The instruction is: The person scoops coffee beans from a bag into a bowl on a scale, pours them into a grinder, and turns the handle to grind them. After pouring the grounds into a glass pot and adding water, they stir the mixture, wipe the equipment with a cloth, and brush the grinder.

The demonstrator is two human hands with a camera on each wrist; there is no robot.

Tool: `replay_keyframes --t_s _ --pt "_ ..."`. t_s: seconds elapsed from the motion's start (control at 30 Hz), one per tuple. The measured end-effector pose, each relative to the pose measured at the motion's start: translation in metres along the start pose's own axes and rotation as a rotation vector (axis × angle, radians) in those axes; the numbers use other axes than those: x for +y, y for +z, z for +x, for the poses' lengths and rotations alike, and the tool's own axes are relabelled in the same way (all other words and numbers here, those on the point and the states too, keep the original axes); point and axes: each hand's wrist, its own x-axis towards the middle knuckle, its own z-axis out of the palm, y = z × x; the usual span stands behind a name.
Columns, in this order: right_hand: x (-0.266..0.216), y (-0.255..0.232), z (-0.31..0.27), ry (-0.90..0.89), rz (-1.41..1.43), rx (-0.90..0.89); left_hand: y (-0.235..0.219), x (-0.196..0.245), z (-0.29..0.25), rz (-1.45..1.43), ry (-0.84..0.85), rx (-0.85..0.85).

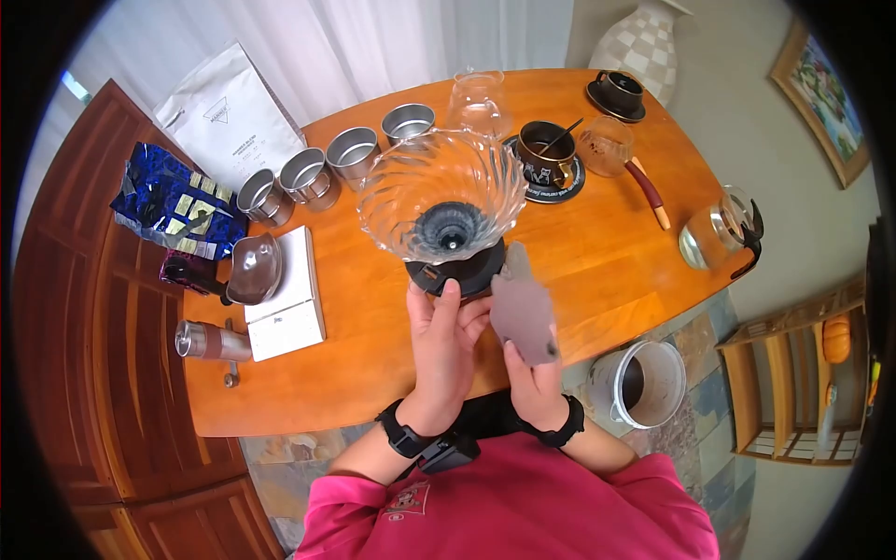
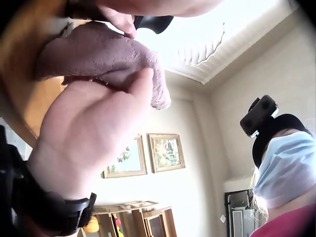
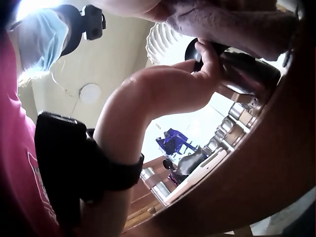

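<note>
In the head view, my left hand [image 1: 443, 345] grips the black base [image 1: 478, 273] of a clear ribbed glass dripper [image 1: 383, 210], thumb on its near side. Pinched in my right hand [image 1: 537, 387], a greyish-mauve cloth [image 1: 523, 313] hangs beside the base; whether they touch I cannot tell. The left wrist view has the right hand [image 2: 94, 123] with its thumb on the folded cloth [image 2: 98, 52]. From the right wrist, the left hand [image 3: 158, 94] shows with its fingers at the black base [image 3: 193, 52], below the cloth [image 3: 227, 29].
Several steel cups [image 1: 353, 154], coffee bags [image 1: 229, 117] and a white box [image 1: 287, 308] stand on the left. Behind and right are a glass server [image 1: 481, 103], a black cup [image 1: 541, 168], a red-handled tool [image 1: 646, 185] and a kettle [image 1: 709, 238]. A bucket [image 1: 672, 383] stands below the table.
</note>
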Motion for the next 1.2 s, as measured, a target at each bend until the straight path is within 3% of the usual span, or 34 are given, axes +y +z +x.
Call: replay_keyframes --t_s 0.13,0.2,0.23,0.3,0.33,0.43,0.63,0.7,0.77,0.83,0.87,0.93,1.07,1.13,1.2 --pt "0.002 0.000 0.000 -0.115 -0.178 0.033 0.004 0.004 -0.006 0.058 -0.063 0.066" --pt "0.004 -0.003 0.005 0.022 0.036 0.098 -0.005 0.010 -0.008 0.050 -0.196 -0.044" --pt "0.006 -0.002 0.006 0.026 0.038 0.097 -0.006 0.013 -0.009 0.051 -0.197 -0.041" --pt "0.010 0.001 0.006 0.191 0.330 0.212 -0.006 0.019 -0.009 0.128 -0.253 -0.032" --pt "0.007 0.001 0.008 0.171 0.322 0.200 -0.009 0.020 -0.009 0.129 -0.252 -0.028" --pt "0.003 0.002 0.008 0.150 0.366 0.210 -0.023 0.016 -0.011 0.102 -0.237 0.014" --pt "0.018 0.003 -0.010 0.095 0.423 0.145 -0.067 0.031 0.009 0.387 0.016 0.141" --pt "0.022 0.008 -0.017 0.076 0.475 0.102 -0.068 0.045 0.033 0.829 0.065 -0.016" --pt "0.026 0.014 -0.018 0.053 0.528 0.058 -0.067 0.048 0.055 0.801 0.035 -0.074" --pt "0.030 0.018 -0.019 0.054 0.424 0.050 -0.069 0.042 0.072 0.628 -0.118 -0.341" --pt "0.034 0.021 -0.025 0.130 0.505 0.039 -0.070 0.037 0.075 0.628 -0.117 -0.350" --pt "0.020 0.027 -0.021 0.194 0.486 0.063 -0.065 0.031 0.078 0.843 -0.001 -0.480" --pt "0.004 0.039 -0.009 0.323 0.592 0.136 -0.050 0.027 0.070 0.905 0.064 -0.423" --pt "0.010 0.039 -0.002 0.361 0.590 0.172 -0.043 0.023 0.063 1.017 0.285 -0.401" --pt "0.022 0.030 0.011 0.285 0.262 0.150 -0.046 0.010 0.061 1.068 0.367 -0.322"
